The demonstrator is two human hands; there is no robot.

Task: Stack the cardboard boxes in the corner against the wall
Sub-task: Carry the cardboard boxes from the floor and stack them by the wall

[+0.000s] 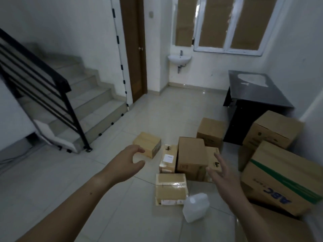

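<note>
Several cardboard boxes lie scattered on the tiled floor. A tall plain box [191, 158] stands in the middle, with a labelled box [168, 158] touching its left side and a taped box [171, 188] nearer to me. A small box [147, 144] sits apart at the left. Against the right wall are a large box with green stripe and blue letters [283, 177] and another box [272, 130] behind it. My left hand [130, 163] hovers open, fingers curved, left of the labelled box. My right hand [222, 175] is spread open over the tall box's right side. Both hold nothing.
A black table [258, 91] stands at the right wall, with one more box [210, 131] beside it. A white plastic jug [196, 206] lies on the floor near the taped box. Stairs with a black railing [43, 81] rise at the left. A door and a wall sink are at the back.
</note>
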